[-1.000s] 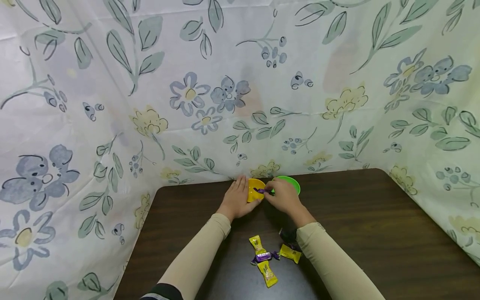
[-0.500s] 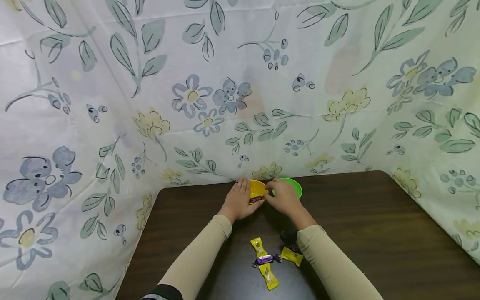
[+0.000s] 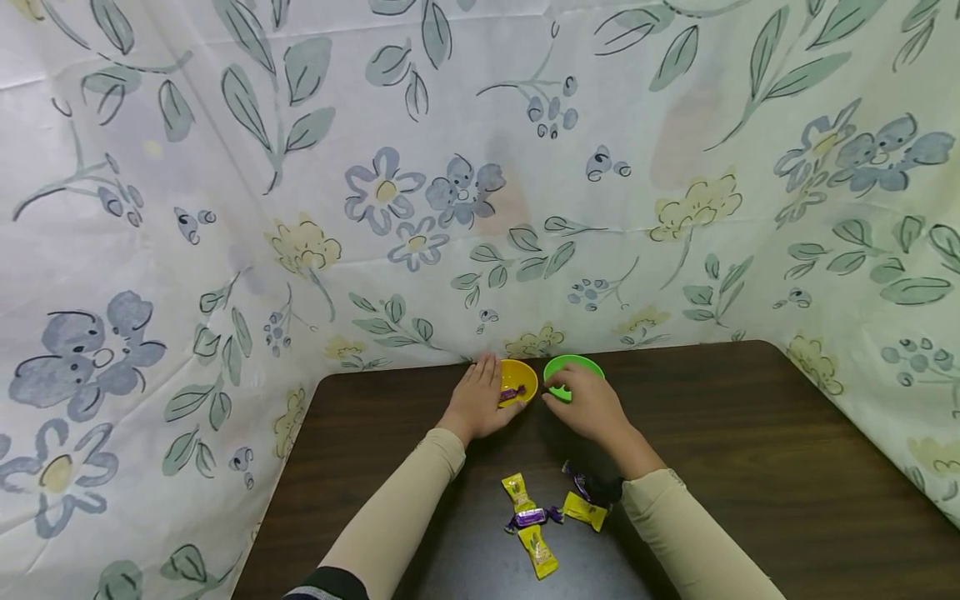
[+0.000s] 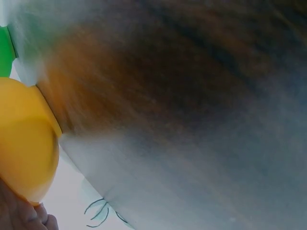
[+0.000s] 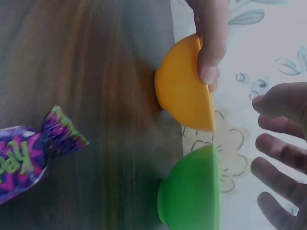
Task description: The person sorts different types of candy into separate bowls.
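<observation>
At the table's far edge, a yellow bowl point(image 3: 529, 379) holds a purple-wrapped candy point(image 3: 512, 392). My left hand point(image 3: 477, 402) rests against the bowl's left side with straight fingers, its thumb along the near rim. In the right wrist view that thumb point(image 5: 211, 57) lies at the rim of the yellow bowl point(image 5: 180, 81). My right hand point(image 3: 588, 406) hovers by the green bowl point(image 3: 573, 362) and covers part of it. Its fingers point(image 5: 278, 143) are spread and loosely bent, with nothing between them.
Nearer on the dark table point(image 3: 735, 433) lie yellow-wrapped candies point(image 3: 536, 550) and a purple candy point(image 3: 530, 517). Another yellow candy point(image 3: 583, 511) and a dark purple wrapper point(image 3: 576, 477) lie by the right forearm. Floral cloth point(image 3: 420, 275) hangs right behind the bowls.
The right hand has let go of the purple candy, which now lies in the yellow bowl. That hand has moved right, over toward the green bowl. The left hand stays at the yellow bowl.
</observation>
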A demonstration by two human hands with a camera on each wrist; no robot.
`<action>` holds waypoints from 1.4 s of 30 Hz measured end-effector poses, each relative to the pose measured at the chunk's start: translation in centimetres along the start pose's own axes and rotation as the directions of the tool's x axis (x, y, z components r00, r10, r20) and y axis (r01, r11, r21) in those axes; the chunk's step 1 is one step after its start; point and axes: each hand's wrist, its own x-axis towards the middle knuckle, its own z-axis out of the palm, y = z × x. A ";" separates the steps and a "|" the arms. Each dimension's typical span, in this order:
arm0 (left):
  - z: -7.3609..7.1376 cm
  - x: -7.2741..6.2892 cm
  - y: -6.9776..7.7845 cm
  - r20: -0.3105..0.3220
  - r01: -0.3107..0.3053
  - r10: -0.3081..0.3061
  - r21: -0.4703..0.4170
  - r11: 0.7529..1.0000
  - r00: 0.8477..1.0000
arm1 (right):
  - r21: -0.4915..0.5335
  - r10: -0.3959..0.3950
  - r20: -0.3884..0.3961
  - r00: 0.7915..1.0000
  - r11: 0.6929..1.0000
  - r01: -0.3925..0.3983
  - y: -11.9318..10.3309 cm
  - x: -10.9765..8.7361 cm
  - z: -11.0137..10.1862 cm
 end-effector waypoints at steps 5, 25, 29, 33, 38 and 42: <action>0.1 0.1 0.0 -0.007 -0.004 0.004 -0.003 1.000 1.000 | 0.008 -0.033 0.005 0.999 0.999 0.033 -0.1 -1.2 -0.6; 0.3 0.1 -0.1 0.005 0.002 -0.003 0.006 1.000 1.000 | 0.027 -0.059 0.083 0.995 0.998 0.057 -1.2 -7.6 -3.2; 0.6 0.2 -0.2 -0.003 -0.005 0.005 0.007 1.000 1.000 | 0.025 -0.028 0.124 0.992 0.999 0.025 -0.5 -8.7 -3.3; 0.7 0.2 -0.2 -0.005 -0.007 0.008 0.009 1.000 1.000 | 0.041 0.010 0.140 0.990 0.999 -0.016 0.3 -9.9 -3.4; 0.4 0.1 -0.1 0.012 0.002 -0.003 0.019 1.000 1.000 | 0.046 0.034 0.180 0.983 0.998 -0.043 0.9 -11.4 -3.4; 0.2 0.1 0.0 0.012 0.006 -0.006 0.013 1.000 1.000 | 0.033 0.042 0.191 0.981 0.998 -0.050 1.2 -12.2 -3.4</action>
